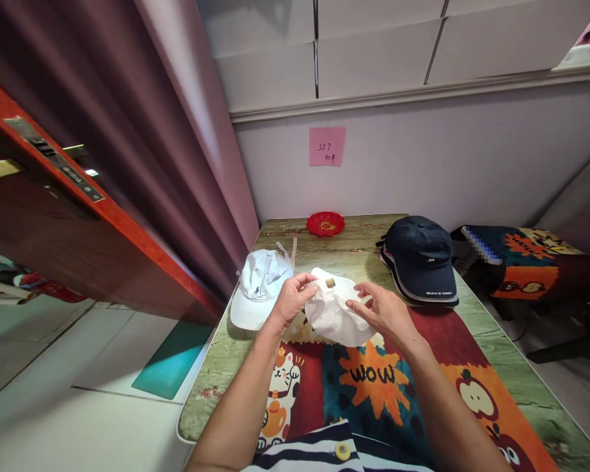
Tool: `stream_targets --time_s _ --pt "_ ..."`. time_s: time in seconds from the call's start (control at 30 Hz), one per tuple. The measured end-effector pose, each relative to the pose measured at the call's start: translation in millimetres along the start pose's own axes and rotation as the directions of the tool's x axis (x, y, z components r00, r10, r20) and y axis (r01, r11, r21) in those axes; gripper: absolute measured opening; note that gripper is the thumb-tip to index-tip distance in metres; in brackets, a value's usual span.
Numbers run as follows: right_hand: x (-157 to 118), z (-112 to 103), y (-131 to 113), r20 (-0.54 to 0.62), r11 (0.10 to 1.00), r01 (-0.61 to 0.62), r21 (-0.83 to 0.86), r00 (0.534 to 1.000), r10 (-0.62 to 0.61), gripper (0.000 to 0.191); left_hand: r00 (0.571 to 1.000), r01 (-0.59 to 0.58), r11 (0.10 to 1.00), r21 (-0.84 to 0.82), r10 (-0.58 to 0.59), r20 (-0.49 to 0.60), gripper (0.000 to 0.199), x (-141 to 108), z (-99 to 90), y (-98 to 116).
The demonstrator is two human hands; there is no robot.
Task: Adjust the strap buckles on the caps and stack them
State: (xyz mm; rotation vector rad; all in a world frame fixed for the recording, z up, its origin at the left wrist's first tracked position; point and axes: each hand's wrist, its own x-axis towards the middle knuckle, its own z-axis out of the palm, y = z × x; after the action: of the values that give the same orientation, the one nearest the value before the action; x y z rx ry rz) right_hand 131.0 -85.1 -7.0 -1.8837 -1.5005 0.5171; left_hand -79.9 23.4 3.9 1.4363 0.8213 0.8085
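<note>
Red dish [326, 225] beyond white cap [335, 319]; navy cap [419, 252] right, pale cap [261, 278] left

You are in what looks like a room of a home. In front of you is a green-brown wood-grain table [209, 373] covered partly by a colourful cartoon-printed cloth [373, 373]. Left of the table you have a long mauve fabric curtain [187, 131], a reddish-brown door [78, 229] with a metal lock plate [54, 157], and a pale tiled floor [103, 426]. Behind the table is a plain off-white wall [423, 151].
</note>
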Motion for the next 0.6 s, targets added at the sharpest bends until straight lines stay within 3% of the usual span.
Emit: stream_targets --time_s 0.07,0.13,0.17,0.23,0.3,0.37,0.5,0.6 --pt "-0.4 2.9 2.4 0.142 0.997 -0.075 0.036 0.988 0.069 0.037 1.000 0.005 1.000 -0.005 -0.005 -0.021 0.021 0.5 0.1 -1.4" --pt "1.8 6.7 6.5 0.276 0.963 -0.126 0.238 0.960 0.057 0.036 0.999 -0.001 1.000 -0.003 0.001 -0.041 0.020 1.8 0.8 -3.5" --pt "4.1 9.1 8.6 0.282 0.921 -0.140 0.363 0.959 0.035 0.037 0.999 -0.007 1.000 -0.004 0.007 -0.052 0.020 2.7 1.3 -4.9" --pt "10.0 13.7 11.1 0.168 0.828 -0.129 0.546 0.985 0.043 0.043 0.997 -0.025 1.000 -0.005 0.024 -0.079 0.019 4.8 2.0 -8.4" --pt "16.0 16.7 9.9 0.019 0.766 -0.100 0.635 0.993 0.114 0.049 0.992 -0.046 0.999 0.021 0.048 -0.117 0.018 7.1 1.2 -12.7" --pt "20.3 17.6 4.5 -0.030 0.706 -0.102 0.701 0.985 0.172 0.052 0.983 -0.071 0.990 0.125 0.091 -0.162 0.014 9.4 -1.8 -17.3" --pt "24.6 19.5 -11.6 0.108 0.582 -0.202 0.788 0.975 0.192 0.048 0.940 -0.164 0.887 0.432 0.273 -0.203 0.009 13.4 -11.1 -24.6" --pt "29.4 28.5 -20.3 0.203 0.567 -0.263 0.780 0.965 0.168 0.050 0.919 -0.226 0.826 0.517 0.357 -0.169 0.009 14.6 -15.0 -27.7"
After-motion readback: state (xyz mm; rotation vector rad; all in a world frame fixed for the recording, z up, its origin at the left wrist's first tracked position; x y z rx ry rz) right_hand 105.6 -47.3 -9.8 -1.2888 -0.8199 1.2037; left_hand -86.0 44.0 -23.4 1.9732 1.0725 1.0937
